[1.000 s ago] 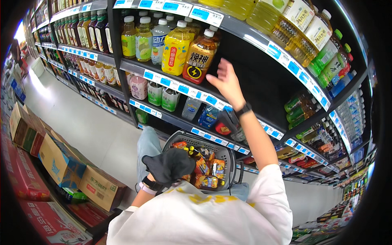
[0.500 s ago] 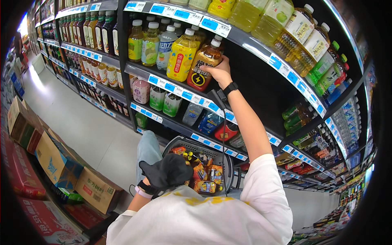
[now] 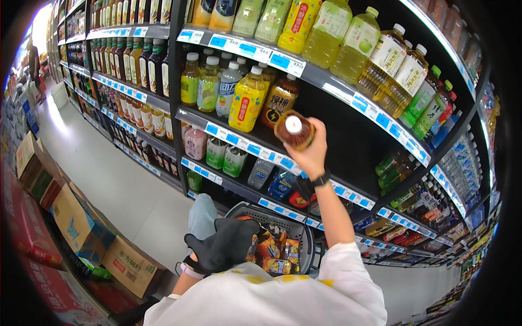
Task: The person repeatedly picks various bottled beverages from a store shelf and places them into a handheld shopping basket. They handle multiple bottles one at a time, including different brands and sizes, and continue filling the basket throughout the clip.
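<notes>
My right hand (image 3: 312, 149) is wrapped round a brown drink bottle (image 3: 287, 138), tilted so that its white cap points toward me. It is held just in front of the shelf edge. Behind it, another brown and gold drink bottle (image 3: 279, 103) stands on the shelf, beside a yellow drink bottle (image 3: 248, 100). A black cloth-like covering (image 3: 224, 242) hides my left hand, and only the wrist with its bands shows. Below is a grey basket (image 3: 306, 239) that holds several drink bottles (image 3: 269, 247) with orange and black labels, partly behind the covering.
Price labels line the curved shelf edge (image 3: 326, 81) above, which carries large bottles (image 3: 356, 46). Cardboard boxes (image 3: 130, 258) are stacked at the lower left, by the aisle floor (image 3: 109, 174). A person (image 3: 33, 68) stands far up the aisle.
My right hand has drawn the brown bottle off the shelf toward me and tipped it, uncovering a similar bottle behind. The view has shifted a little, and the black covering appears more spread out.
</notes>
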A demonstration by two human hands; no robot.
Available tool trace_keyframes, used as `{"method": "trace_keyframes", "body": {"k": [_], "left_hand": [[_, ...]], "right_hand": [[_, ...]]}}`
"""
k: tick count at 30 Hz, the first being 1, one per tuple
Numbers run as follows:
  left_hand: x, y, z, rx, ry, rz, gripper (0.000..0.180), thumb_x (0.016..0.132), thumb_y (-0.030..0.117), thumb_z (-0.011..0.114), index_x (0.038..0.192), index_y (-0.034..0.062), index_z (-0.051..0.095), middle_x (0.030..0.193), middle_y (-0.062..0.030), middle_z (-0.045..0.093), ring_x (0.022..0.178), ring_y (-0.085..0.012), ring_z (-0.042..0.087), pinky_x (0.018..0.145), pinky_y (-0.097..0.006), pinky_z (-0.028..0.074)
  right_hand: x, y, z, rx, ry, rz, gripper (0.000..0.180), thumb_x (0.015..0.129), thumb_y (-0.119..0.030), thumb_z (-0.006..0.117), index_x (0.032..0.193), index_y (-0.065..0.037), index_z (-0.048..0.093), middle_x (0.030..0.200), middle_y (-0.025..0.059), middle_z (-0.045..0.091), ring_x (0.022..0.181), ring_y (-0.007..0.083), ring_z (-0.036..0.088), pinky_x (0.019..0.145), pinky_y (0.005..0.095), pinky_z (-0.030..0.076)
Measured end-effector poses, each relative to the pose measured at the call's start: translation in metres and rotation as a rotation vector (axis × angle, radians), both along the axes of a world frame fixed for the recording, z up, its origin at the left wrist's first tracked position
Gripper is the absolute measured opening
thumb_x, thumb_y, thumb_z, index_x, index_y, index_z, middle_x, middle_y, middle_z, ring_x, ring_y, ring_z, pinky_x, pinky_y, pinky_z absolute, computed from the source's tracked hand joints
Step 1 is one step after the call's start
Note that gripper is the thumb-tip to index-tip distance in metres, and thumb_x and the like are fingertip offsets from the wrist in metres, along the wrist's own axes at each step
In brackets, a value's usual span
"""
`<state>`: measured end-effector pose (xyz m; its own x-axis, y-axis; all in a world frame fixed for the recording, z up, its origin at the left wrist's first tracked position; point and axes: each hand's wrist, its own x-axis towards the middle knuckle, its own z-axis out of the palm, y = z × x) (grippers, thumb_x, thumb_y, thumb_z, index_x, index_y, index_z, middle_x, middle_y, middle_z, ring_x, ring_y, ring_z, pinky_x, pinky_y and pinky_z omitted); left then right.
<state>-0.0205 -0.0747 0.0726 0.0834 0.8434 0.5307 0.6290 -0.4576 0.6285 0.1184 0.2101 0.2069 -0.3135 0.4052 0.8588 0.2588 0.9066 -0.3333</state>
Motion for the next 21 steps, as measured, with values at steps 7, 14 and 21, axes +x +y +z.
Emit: {"method": "trace_keyframes", "body": {"k": [7,14,21], "left_hand": [[0.029,0.059,0.004,0.088,0.179,0.073,0.049,0.089,0.031,0.064,0.128,0.0024,0.055,0.118,-0.0093,0.064,0.109,-0.0205,0.062,0.091,-0.034,0.049],[0.091,0.101,-0.018,-0.673,-1.613,-0.874,0.042,0.101,0.028,0.051,0.135,0.0049,0.047,0.123,-0.0061,0.06,0.113,-0.013,0.056,0.099,-0.031,0.047],[0.118,0.114,-0.029,-0.699,-1.322,-0.723,0.031,0.102,0.016,0.046,0.131,0.005,0.05,0.12,-0.0058,0.059,0.108,-0.0137,0.056,0.095,-0.028,0.048]], "right_hand": [[0.08,-0.116,0.001,-0.271,0.174,0.366,0.09,0.055,-0.014,0.094,0.127,-0.005,0.042,0.123,0.0132,0.049,0.115,0.0239,0.055,0.1,0.0364,0.045],[0.112,-0.168,-0.072,-0.208,0.196,0.518,0.082,0.061,-0.025,0.093,0.124,-0.011,0.043,0.123,0.0197,0.055,0.118,0.0385,0.056,0.108,0.0635,0.033],[0.14,-0.193,-0.123,-0.089,0.116,0.032,0.056,0.074,-0.017,0.083,0.116,-0.013,0.045,0.122,0.0182,0.059,0.117,0.0392,0.057,0.109,0.062,0.03]]}}
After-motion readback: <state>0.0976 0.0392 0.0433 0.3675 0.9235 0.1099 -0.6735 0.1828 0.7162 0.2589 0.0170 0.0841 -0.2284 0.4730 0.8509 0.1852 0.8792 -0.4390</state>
